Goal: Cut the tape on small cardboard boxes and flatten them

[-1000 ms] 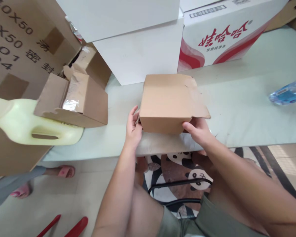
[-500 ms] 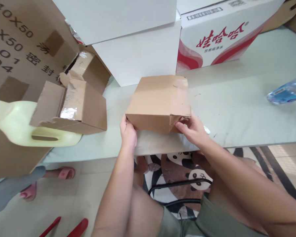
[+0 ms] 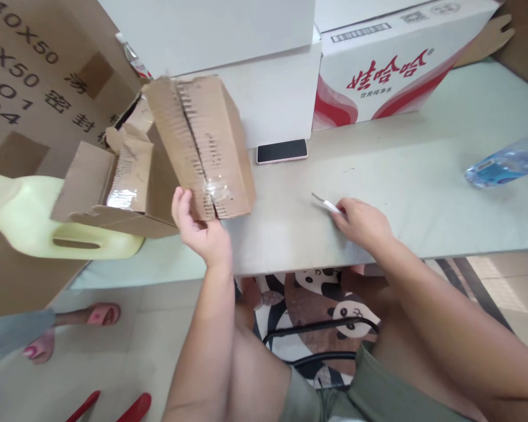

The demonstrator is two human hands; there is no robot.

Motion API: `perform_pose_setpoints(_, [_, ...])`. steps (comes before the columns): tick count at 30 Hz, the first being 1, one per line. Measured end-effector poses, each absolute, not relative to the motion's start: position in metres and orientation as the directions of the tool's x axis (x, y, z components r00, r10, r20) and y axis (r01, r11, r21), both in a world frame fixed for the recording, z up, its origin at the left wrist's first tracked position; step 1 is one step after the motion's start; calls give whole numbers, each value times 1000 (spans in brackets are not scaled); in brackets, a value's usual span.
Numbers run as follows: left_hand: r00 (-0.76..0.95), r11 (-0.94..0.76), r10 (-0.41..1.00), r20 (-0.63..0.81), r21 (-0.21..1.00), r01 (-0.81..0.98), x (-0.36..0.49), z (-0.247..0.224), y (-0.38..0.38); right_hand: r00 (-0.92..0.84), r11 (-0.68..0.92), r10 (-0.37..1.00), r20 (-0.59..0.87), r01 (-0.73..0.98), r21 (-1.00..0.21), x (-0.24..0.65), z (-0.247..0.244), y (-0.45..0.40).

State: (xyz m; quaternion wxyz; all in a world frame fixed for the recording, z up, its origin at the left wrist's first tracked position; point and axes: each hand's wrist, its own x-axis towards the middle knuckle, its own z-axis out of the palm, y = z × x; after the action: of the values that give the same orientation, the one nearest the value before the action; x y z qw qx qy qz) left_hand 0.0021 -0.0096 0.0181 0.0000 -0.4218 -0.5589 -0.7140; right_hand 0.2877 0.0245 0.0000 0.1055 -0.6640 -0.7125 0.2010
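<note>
My left hand (image 3: 202, 234) grips the lower end of a brown cardboard box (image 3: 220, 135), tilted up on the left. A taped seam runs along the face turned toward me, with a shiny patch of clear tape near the bottom. My right hand (image 3: 364, 221) is closed around the white handle of a small knife (image 3: 330, 206), low over the table; its short thin blade points up and left. Behind, a phone (image 3: 282, 151) with a dark screen lies against the white carton.
Several brown boxes (image 3: 127, 181) and a pale yellow jug (image 3: 35, 217) crowd the left of the table (image 3: 422, 193). White cartons (image 3: 378, 76) line the back. A water bottle (image 3: 506, 164) lies at right. Another person's foot in a pink slipper (image 3: 105, 313) shows on the floor.
My left hand has swung the box up and left, turning its taped face toward me and uncovering the phone. My right hand has left the box and now holds the small knife.
</note>
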Motion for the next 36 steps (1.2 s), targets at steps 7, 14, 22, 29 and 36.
perform_pose_setpoints(7, [-434,-400,646,628,763,509,27,13,-21,-386,35,922,-19,134,-990,262,39,-20])
perform_pose_setpoints(14, [-316,-416,716,622,744,522,42,10,-20,-287,-13,957,-34,78,-997,248,44,-31])
perform_pose_setpoints(22, [-85,-478,570,817,413,775,49,1,-8,-202,47,979,24,111,-993,254,40,-29])
perform_pose_setpoints(29, [-54,-475,549,834,365,801,53,1,-3,-156,7,988,-15,136,-991,259,38,-26])
perform_pose_setpoints(36, [-35,-506,518,854,340,793,55,0,-3,-182,18,983,-9,142,-990,260,38,-26])
